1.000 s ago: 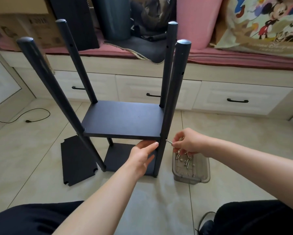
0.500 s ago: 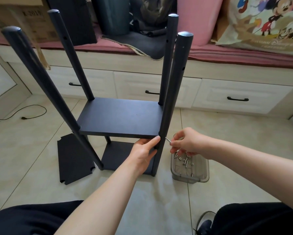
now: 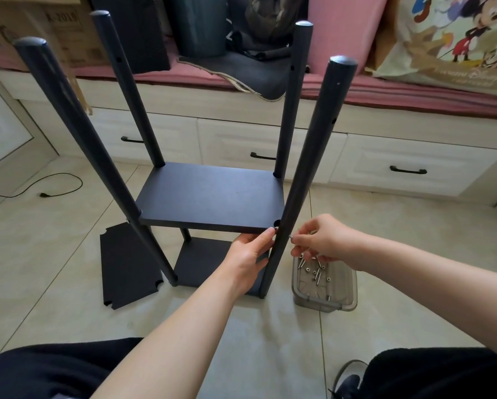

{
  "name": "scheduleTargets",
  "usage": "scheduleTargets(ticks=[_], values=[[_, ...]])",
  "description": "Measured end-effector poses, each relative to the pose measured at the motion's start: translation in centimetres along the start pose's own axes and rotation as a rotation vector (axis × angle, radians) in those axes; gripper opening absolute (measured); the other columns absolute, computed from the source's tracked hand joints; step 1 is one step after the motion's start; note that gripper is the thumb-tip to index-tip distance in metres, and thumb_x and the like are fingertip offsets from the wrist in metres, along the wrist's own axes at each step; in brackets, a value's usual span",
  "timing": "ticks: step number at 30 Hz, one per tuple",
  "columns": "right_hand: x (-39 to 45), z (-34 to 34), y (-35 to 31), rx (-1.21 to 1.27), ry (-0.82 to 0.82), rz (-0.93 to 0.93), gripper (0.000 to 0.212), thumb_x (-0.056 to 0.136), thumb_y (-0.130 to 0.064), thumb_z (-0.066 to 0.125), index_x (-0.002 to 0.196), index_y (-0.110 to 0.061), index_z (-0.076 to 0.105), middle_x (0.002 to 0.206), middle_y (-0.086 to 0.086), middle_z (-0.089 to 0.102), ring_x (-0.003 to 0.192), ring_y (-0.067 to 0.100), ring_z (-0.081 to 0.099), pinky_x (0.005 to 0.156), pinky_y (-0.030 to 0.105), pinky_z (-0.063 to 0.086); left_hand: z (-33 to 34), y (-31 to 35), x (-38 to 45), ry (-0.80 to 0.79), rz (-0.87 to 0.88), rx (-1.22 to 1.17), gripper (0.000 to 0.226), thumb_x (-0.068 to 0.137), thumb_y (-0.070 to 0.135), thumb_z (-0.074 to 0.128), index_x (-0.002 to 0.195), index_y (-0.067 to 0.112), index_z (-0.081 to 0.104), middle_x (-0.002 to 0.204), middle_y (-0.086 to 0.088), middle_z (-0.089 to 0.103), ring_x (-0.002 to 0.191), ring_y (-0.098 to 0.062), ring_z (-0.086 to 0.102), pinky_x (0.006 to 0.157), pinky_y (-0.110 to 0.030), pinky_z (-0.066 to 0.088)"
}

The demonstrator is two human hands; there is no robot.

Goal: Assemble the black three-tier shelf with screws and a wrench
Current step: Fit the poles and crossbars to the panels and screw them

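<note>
While the black shelf frame [image 3: 212, 197] stands on the tiled floor [image 3: 54, 254] with four round posts rising from it, two panels are fitted: a bottom panel [image 3: 201, 263] resting at floor level and a middle panel [image 3: 212, 197] set between the posts. A third, loose panel [image 3: 126, 266] with notched corners lies flat on the floor just left of the frame. The left hand [image 3: 248, 254] reaches under the near right corner of the middle panel, fingers extended beneath it and thumb lying along its front edge, touching the near right post [image 3: 304, 168]. The right hand [image 3: 320, 240] is on the other side of that post, thumb and forefinger pinching a silver screw [image 3: 291, 237] whose tip meets the post at the level of the middle panel; the remaining fingers are loosely curled. Directly below the right hand sits a clear plastic tray [image 3: 325, 286] on the floor, holding loose screws and small fittings. Behind the frame runs a white drawer unit [image 3: 414, 168] topped with a pink cushion [image 3: 414, 96]. A black cable [image 3: 54, 188] lies on the floor at left.
</note>
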State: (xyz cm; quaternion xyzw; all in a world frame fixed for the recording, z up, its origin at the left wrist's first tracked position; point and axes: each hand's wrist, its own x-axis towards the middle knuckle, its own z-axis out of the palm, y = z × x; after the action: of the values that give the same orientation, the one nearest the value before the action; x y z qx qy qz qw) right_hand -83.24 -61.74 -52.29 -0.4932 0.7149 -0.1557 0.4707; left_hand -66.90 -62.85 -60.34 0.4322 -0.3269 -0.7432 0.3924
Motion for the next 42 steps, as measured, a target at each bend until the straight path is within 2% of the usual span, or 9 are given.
scheduleTargets(ticks=[3,5,8,12,18,28,33,38,42], values=[[0.1,0.2,0.0,0.031,0.016,-0.017,0.016,0.096,-0.024,0.064,0.091,-0.009,0.065,0.075,0.001,0.077,0.048,0.003,0.059,0.052,0.022,0.045,-0.1,0.1,0.1,0.006,-0.001,0.009,0.038,0.098,0.028,0.063,0.131,0.008,0.061,0.129,-0.007,0.068,0.126,-0.024,0.060,0.101,-0.037,0.044],[0.2,0.1,0.0,0.076,0.033,-0.038,0.016,0.093,-0.023,0.067,0.091,-0.007,0.064,0.076,0.005,0.076,0.050,0.005,0.059,0.060,0.026,0.050,-0.1,0.0,0.1,0.014,0.002,0.008,0.039,0.098,0.027,0.064,0.131,0.007,0.061,0.132,-0.009,0.067,0.127,-0.025,0.058,0.105,-0.039,0.042],[0.5,0.3,0.2,0.130,0.053,-0.062,0.015,0.090,-0.018,0.071,0.087,-0.006,0.064,0.077,0.009,0.076,0.052,0.009,0.058,0.068,0.031,0.052,-0.2,-0.1,0.1,0.011,0.014,0.002,0.040,0.098,0.025,0.063,0.131,0.003,0.060,0.132,-0.014,0.066,0.127,-0.027,0.059,0.101,-0.036,0.045],[0.6,0.7,0.6,0.154,0.045,-0.082,0.014,0.085,-0.013,0.076,0.083,-0.007,0.063,0.072,0.008,0.075,0.060,0.014,0.062,0.061,0.025,0.053,-0.3,-0.1,0.1,-0.008,0.020,-0.001,0.039,0.099,0.024,0.062,0.131,0.001,0.061,0.128,-0.015,0.068,0.125,-0.028,0.061,0.113,-0.045,0.042],[0.7,0.5,1.0,0.155,0.016,-0.106,0.014,0.081,-0.004,0.078,0.086,-0.003,0.065,0.081,0.017,0.075,0.067,0.019,0.072,0.063,0.026,0.058,-0.3,-0.1,0.0,0.001,0.011,-0.010,0.040,0.100,0.023,0.061,0.131,-0.002,0.060,0.128,-0.020,0.067,0.127,-0.031,0.059,0.117,-0.051,0.036],[1.0,0.4,1.4,-0.006,0.061,-0.286,0.008,0.082,-0.006,0.077,0.081,-0.008,0.070,0.070,0.007,0.075,0.065,0.019,0.074,0.061,0.024,0.058,-0.4,0.1,-0.3,-0.013,0.009,-0.030,0.040,0.099,0.023,0.062,0.130,-0.003,0.061,0.128,-0.020,0.067,0.127,-0.032,0.059,0.117,-0.050,0.037],[0.9,0.7,1.7,-0.146,0.121,-0.379,0.018,0.083,-0.005,0.076,0.075,-0.019,0.067,0.064,-0.004,0.073,0.059,0.010,0.071,0.059,0.021,0.057,-0.4,0.0,-0.4,-0.004,0.008,-0.029,0.041,0.099,0.023,0.062,0.130,-0.004,0.061,0.130,-0.021,0.065,0.128,-0.033,0.058,0.116,-0.049,0.038],[0.9,0.8,1.9,-0.330,0.177,-0.468,0.027,0.084,-0.016,0.077,0.066,-0.028,0.060,0.056,-0.020,0.065,0.051,-0.004,0.064,0.047,0.009,0.044,-0.4,0.0,-0.5,0.005,0.001,-0.044,0.041,0.097,0.023,0.064,0.129,-0.003,0.062,0.128,-0.020,0.067,0.127,-0.031,0.059,0.116,-0.048,0.039],[0.9,1.0,1.7,-0.336,0.158,-0.476,0.027,0.088,-0.016,0.073,0.067,-0.027,0.060,0.058,-0.013,0.068,0.051,-0.002,0.065,0.048,0.008,0.044,-0.3,0.0,-0.5,0.011,0.012,-0.056,0.041,0.097,0.024,0.064,0.128,-0.003,0.062,0.127,-0.021,0.067,0.125,-0.034,0.060,0.115,-0.046,0.040]])
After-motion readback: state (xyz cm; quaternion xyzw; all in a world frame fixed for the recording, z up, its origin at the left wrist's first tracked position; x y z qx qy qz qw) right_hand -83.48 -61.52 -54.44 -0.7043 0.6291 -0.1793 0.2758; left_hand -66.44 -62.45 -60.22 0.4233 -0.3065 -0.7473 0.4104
